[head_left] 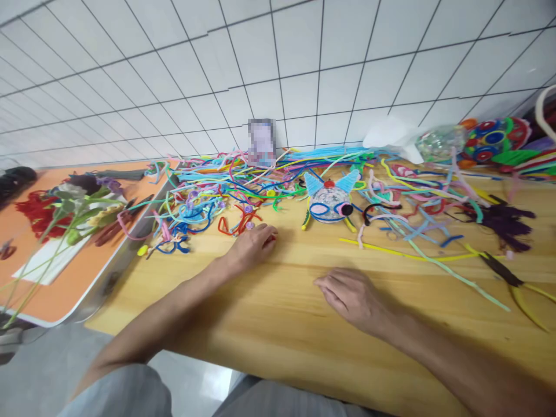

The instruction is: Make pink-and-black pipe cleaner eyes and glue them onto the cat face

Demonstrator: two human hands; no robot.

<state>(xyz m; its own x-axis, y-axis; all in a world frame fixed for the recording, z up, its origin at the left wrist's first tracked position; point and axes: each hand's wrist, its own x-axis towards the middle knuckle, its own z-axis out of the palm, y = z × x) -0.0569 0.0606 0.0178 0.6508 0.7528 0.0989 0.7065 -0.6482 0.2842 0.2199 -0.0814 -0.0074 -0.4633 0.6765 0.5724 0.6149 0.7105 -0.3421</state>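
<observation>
My left hand point(252, 249) rests on the wooden table with its fingers curled. A small red piece point(271, 238) shows at its fingertips; its kind is too blurred to tell. My right hand point(353, 298) lies lower on the table, fingers bent and pressed together, with nothing visible in them. Beyond and between the hands stands a clear round animal figure point(329, 202) with light blue pipe-cleaner ears, blue-ringed eyes and yellow-tipped legs. Neither hand touches it. Bent red pipe cleaners point(238, 219) lie just past my left hand.
Piles of coloured pipe cleaners point(200, 197) line the white tiled wall, where a phone point(262, 142) leans. Yellow-handled pliers point(504, 271) lie at the right, near a dark purple bundle point(506, 226). An orange table point(98, 278) with handmade flowers point(78, 202) adjoins at the left.
</observation>
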